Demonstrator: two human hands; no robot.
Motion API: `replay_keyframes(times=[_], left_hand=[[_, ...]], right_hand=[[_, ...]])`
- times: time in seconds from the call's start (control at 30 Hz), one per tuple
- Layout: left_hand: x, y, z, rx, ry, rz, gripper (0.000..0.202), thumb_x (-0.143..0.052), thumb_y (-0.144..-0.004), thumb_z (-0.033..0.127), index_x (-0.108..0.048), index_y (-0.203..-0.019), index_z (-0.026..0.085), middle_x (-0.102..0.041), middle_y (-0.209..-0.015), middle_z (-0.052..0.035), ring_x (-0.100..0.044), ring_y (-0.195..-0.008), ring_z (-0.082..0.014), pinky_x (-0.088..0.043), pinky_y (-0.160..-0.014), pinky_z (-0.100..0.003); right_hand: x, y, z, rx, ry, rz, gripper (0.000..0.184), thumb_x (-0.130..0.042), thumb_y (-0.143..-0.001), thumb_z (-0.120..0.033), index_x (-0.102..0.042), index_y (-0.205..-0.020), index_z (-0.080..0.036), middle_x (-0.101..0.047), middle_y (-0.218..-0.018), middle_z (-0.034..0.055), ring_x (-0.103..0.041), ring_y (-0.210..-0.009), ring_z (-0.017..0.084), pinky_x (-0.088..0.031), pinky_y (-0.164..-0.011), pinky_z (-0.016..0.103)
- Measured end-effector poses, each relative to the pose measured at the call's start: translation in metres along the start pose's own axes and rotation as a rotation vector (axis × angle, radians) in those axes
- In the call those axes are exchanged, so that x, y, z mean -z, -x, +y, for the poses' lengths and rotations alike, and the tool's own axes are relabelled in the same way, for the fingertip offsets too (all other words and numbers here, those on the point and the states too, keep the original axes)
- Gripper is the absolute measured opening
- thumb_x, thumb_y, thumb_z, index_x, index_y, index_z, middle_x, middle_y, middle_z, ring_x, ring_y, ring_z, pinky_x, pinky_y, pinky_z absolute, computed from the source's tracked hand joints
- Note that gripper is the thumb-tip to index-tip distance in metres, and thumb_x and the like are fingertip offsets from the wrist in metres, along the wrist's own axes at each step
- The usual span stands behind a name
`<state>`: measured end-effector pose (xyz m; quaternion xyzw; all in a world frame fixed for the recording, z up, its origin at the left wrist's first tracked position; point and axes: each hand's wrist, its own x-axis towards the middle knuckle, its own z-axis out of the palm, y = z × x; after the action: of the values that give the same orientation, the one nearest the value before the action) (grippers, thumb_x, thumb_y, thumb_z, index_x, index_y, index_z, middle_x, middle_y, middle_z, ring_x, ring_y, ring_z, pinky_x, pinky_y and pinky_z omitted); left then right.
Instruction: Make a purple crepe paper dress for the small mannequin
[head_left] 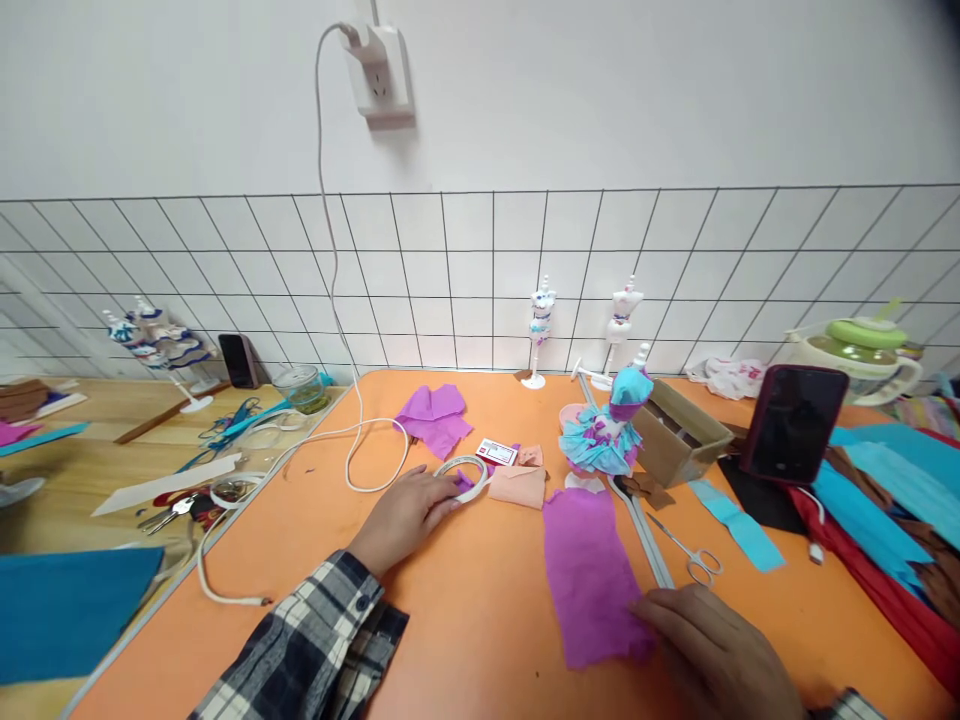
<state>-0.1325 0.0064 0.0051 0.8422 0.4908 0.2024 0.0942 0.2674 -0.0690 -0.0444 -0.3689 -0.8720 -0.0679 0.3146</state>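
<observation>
Right hand (716,640) and left hand (409,512) are reaching over an orange table (472,610).
The right is touching purple cloth (591,580) before a dressed mannequin (606,432), the left a white tape roll (480,487); I cannot tell whether either is gripping.

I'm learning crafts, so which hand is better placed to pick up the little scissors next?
Probably the right hand: it's touching the long purple cloth, close to the scissors. The left hand is farther away, by the white tape roll.
</observation>
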Motion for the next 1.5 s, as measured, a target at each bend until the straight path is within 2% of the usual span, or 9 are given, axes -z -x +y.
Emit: replay_keyframes(times=[0.3,0.53,0.63,0.9,1.07,1.17,1.23,1.4,1.5], left_hand=[[-0.009,-0.004,0.001,0.300,0.375,0.271,0.031,-0.044,-0.094,0.041,-0.065,-0.097,0.017,-0.073,-0.088,-0.0044,-0.068,-0.080,-0.0184,-0.055,-0.074,-0.029],[-0.002,-0.001,-0.015,0.351,0.273,0.311,0.029,-0.050,-0.090,0.042,-0.067,-0.097,0.019,-0.074,-0.093,-0.0044,-0.068,-0.088,-0.0216,-0.051,-0.080,-0.030],[0.004,0.004,-0.017,0.360,0.191,0.281,0.028,-0.050,-0.090,0.042,-0.068,-0.096,0.021,-0.075,-0.094,-0.0036,-0.068,-0.087,-0.0221,-0.049,-0.076,-0.030],[0.020,0.010,-0.013,0.281,-0.021,0.184,0.016,-0.053,-0.080,0.026,-0.067,-0.076,0.021,-0.070,-0.072,-0.0018,-0.063,-0.074,-0.0215,-0.045,-0.082,-0.036],[0.021,0.010,0.004,0.106,-0.121,0.188,0.031,-0.054,-0.083,0.026,-0.068,-0.110,0.019,-0.070,-0.106,-0.0098,-0.061,-0.102,-0.0275,-0.043,-0.095,-0.043],[0.008,0.008,0.023,-0.109,-0.125,-0.007,0.033,-0.048,-0.092,0.027,-0.063,-0.121,0.023,-0.068,-0.120,-0.0087,-0.059,-0.112,-0.0249,-0.045,-0.098,-0.039],[-0.004,0.005,0.032,-0.071,-0.153,-0.096,0.042,-0.048,-0.094,0.033,-0.053,-0.134,0.020,-0.067,-0.123,-0.0109,-0.060,-0.112,-0.0269,-0.047,-0.097,-0.042],[-0.015,-0.002,0.034,-0.061,-0.143,-0.147,0.038,-0.038,-0.100,0.036,-0.054,-0.132,0.022,-0.063,-0.126,-0.0101,-0.058,-0.114,-0.0262,-0.045,-0.101,-0.044],[-0.014,-0.004,0.035,-0.031,-0.112,-0.125,0.038,-0.033,-0.102,0.034,-0.055,-0.130,0.022,-0.061,-0.120,-0.0109,-0.060,-0.105,-0.0232,-0.050,-0.091,-0.039]], right_hand=[[0.008,-0.058,-0.054,0.097,-0.109,-0.240,0.026,-0.058,-0.085,-0.020,-0.065,-0.109,-0.026,-0.069,-0.114,0.0043,-0.064,-0.100,0.019,-0.051,-0.087,0.028],[-0.033,-0.163,-0.066,-0.086,0.146,-0.601,0.036,-0.054,-0.089,-0.021,-0.058,-0.123,-0.012,-0.064,-0.123,0.0172,-0.060,-0.108,0.029,-0.051,-0.083,0.038],[-0.048,-0.189,-0.059,-0.165,0.192,-0.678,0.021,-0.049,-0.093,-0.017,-0.067,-0.101,-0.012,-0.070,-0.101,0.0168,-0.066,-0.095,0.027,-0.050,-0.076,0.036],[-0.080,-0.219,-0.074,-0.057,0.092,-0.584,0.029,-0.040,-0.096,-0.015,-0.065,-0.110,-0.018,-0.066,-0.115,0.0131,-0.057,-0.113,0.024,-0.046,-0.089,0.035],[-0.102,-0.214,-0.081,-0.056,-0.017,-0.625,0.026,-0.050,-0.087,-0.011,-0.070,-0.104,-0.013,-0.069,-0.106,0.0138,-0.060,-0.107,0.023,-0.046,-0.087,0.032],[-0.102,-0.211,-0.066,-0.153,-0.067,-0.612,0.020,-0.055,-0.086,-0.017,-0.073,-0.096,-0.017,-0.072,-0.093,0.0103,-0.065,-0.094,0.021,-0.046,-0.082,0.030],[-0.100,-0.211,-0.051,-0.240,-0.082,-0.559,0.022,-0.053,-0.089,-0.020,-0.073,-0.098,-0.020,-0.073,-0.092,0.0084,-0.066,-0.092,0.021,-0.046,-0.084,0.031],[-0.105,-0.207,-0.020,-0.411,-0.071,-0.314,0.043,-0.047,-0.093,-0.020,-0.052,-0.136,-0.014,-0.055,-0.137,0.0157,-0.044,-0.130,0.025,-0.034,-0.105,0.036],[-0.115,-0.202,-0.013,-0.414,-0.128,-0.287,0.047,-0.061,-0.088,-0.028,-0.054,-0.133,-0.015,-0.061,-0.127,0.0149,-0.050,-0.122,0.026,-0.039,-0.101,0.036]])
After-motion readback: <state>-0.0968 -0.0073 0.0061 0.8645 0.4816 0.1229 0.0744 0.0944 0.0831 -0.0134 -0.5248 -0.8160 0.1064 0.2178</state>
